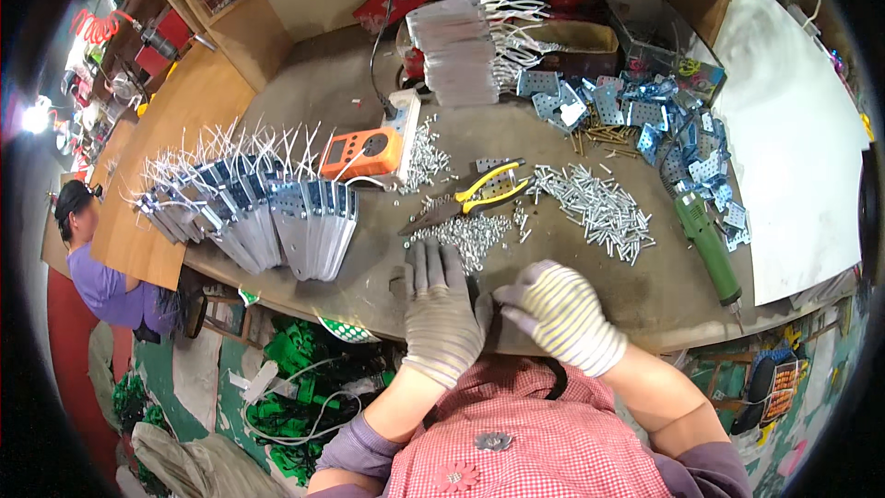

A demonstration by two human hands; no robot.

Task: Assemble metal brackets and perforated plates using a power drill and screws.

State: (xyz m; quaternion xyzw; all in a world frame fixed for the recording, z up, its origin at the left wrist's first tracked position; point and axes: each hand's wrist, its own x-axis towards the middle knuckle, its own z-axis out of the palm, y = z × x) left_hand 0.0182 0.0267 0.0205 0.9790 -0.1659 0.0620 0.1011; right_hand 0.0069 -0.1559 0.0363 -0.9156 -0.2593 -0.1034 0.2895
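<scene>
Both my hands wear grey-and-white striped gloves. My left hand (441, 318) lies with its fingers stretched out, their tips at the near edge of a heap of small metal nuts (475, 242). My right hand (564, 309) is beside it near the table's front edge, its fingers curled together and pointing toward the left thumb; what they hold, if anything, is hidden. Just beyond the nuts lie yellow-and-black pliers (489, 188), partly over a perforated metal plate. A pile of silver screws (604, 212) is farther right, past my right hand.
Flat metal pieces with white wires (318, 231) stand in rows at left, and more are stacked (452, 51) at the back. An orange meter (369, 153) leans by a power strip (406, 120). Blue perforated brackets (645, 115) and a green electric screwdriver (708, 244) lie at right. Another person (115, 281) sits far left.
</scene>
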